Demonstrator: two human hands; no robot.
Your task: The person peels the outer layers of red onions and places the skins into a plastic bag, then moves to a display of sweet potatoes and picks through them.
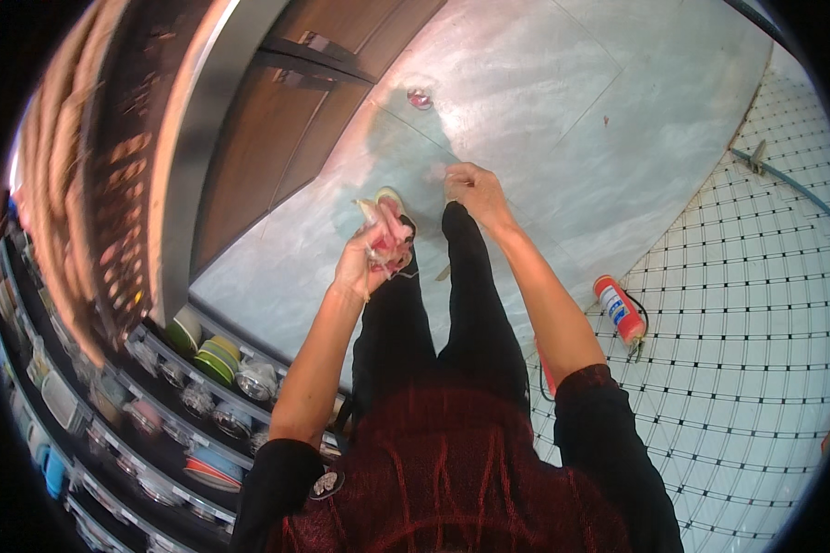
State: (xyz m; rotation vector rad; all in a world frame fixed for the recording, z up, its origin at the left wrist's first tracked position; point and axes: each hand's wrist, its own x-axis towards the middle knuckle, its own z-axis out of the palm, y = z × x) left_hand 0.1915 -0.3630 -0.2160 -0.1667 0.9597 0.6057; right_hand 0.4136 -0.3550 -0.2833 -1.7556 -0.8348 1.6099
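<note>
My left hand (357, 266) holds a crumpled bundle of pink, red and clear plastic wrapping (387, 242), with loose ends hanging from it. To the right and a little farther out, my right hand (476, 193) has its fingertips pinched together on a small pale scrap (436, 173), blurred and too indistinct to name. Both hands are above my legs and shoes, apart from each other. Past them, a small red and clear crumpled wrapper (420, 98) lies on the grey floor (526, 90).
Shelves of bowls (218, 359) and wrapped dishes stand at the left, below a wooden cabinet (283, 145). A red fire extinguisher (619, 311) is on the tiled floor (726, 311) at right, where a blue hose (788, 181) also runs. A reddish scrap (605, 121) lies farther off.
</note>
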